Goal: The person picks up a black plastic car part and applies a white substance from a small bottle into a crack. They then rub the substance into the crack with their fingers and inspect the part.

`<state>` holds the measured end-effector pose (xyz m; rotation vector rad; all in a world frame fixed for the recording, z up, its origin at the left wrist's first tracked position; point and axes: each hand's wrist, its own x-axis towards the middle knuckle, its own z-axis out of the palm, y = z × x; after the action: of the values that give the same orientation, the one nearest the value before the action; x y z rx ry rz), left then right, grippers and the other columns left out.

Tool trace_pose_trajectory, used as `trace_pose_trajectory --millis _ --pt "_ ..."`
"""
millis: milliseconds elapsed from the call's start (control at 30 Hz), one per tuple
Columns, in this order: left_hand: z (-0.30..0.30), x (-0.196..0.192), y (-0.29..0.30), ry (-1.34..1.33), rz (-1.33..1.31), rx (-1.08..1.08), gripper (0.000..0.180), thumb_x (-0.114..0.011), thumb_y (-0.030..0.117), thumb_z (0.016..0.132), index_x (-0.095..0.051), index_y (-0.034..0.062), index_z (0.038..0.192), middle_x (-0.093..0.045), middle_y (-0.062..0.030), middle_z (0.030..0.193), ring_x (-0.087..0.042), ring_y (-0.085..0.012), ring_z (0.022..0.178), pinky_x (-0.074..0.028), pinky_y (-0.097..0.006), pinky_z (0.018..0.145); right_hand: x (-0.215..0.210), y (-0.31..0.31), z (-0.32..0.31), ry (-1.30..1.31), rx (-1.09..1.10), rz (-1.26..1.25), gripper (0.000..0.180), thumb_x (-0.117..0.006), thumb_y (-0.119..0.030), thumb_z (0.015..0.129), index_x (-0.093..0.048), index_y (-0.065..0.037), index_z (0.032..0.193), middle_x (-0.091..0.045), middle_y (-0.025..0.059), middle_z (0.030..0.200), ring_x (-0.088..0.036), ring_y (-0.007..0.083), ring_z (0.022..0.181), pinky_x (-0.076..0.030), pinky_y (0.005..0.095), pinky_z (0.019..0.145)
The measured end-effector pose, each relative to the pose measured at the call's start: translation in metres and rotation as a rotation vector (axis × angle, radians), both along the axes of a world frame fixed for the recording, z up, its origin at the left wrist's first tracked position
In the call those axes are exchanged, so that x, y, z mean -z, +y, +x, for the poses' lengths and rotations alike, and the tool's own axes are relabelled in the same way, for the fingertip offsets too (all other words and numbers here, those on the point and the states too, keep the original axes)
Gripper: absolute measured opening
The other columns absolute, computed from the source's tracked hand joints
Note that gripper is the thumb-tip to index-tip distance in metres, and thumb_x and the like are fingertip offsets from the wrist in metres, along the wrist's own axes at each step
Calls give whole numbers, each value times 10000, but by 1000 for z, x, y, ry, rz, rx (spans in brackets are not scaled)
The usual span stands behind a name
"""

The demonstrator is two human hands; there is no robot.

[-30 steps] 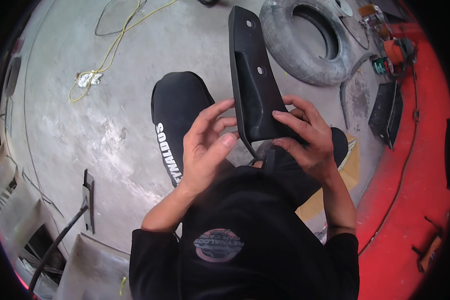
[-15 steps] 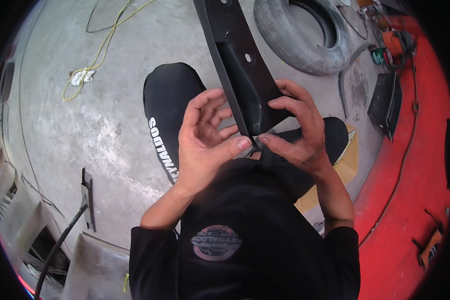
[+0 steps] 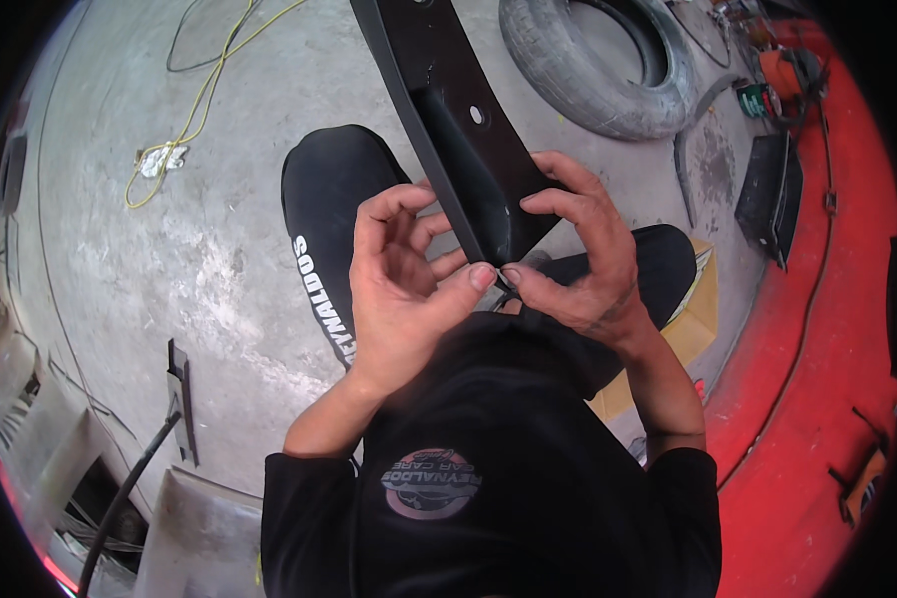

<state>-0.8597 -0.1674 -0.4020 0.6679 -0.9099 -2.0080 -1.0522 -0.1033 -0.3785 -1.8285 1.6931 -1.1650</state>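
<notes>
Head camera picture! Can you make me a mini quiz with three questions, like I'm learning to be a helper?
1. True or false: the gray tire is to the right of the black part.

2. Fill in the color: the cord by the crumpled white thing is ____.

3. What is between the left hand and the right hand?
A) the gray tire
B) the black part
C) the crumpled white thing

Key: 1. True. 2. Yellow. 3. B.

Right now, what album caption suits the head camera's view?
Left hand and right hand hold a black panel, a tire lying beyond.
</notes>
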Motion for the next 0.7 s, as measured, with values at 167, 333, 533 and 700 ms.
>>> trace_pose_trajectory --millis 167,333,533,700 --pt "0 -2 -1 -3 -17 0 618 -719 -147 808 -397 6 1312 -441 -134 1341 -543 -236 1245 -595 -380 973 0 3 2 55 13 0 558 -863 -107 663 -629 -28 1163 -589 222 1308 -617 361 1136 -433 513 1039" --pt "-1 0 -1 6 -7 -16 600 -713 -148 811 -399 8 1298 -444 -134 1343 -544 -231 1243 -600 -376 964 -3 2 4 82 36 54 549 -867 -119 667 -637 -28 1157 -591 212 1314 -617 365 1136 -419 527 1050" --pt "-1 2 0 45 2 -21 568 -700 -140 827 -407 13 1289 -478 -136 1321 -547 -225 1232 -607 -371 937 -6 0 1 41 13 56 555 -879 -151 668 -643 -31 1156 -570 203 1356 -605 366 1159 -428 498 1046" --pt "0 2 -3 47 35 -10 574 -689 -127 843 -400 3 1321 -498 -154 1327 -551 -223 1216 -599 -351 923 -7 4 -3 104 7 60 523 -868 -141 698 -675 -65 1178 -563 207 1371 -581 384 1191 -443 471 1032"
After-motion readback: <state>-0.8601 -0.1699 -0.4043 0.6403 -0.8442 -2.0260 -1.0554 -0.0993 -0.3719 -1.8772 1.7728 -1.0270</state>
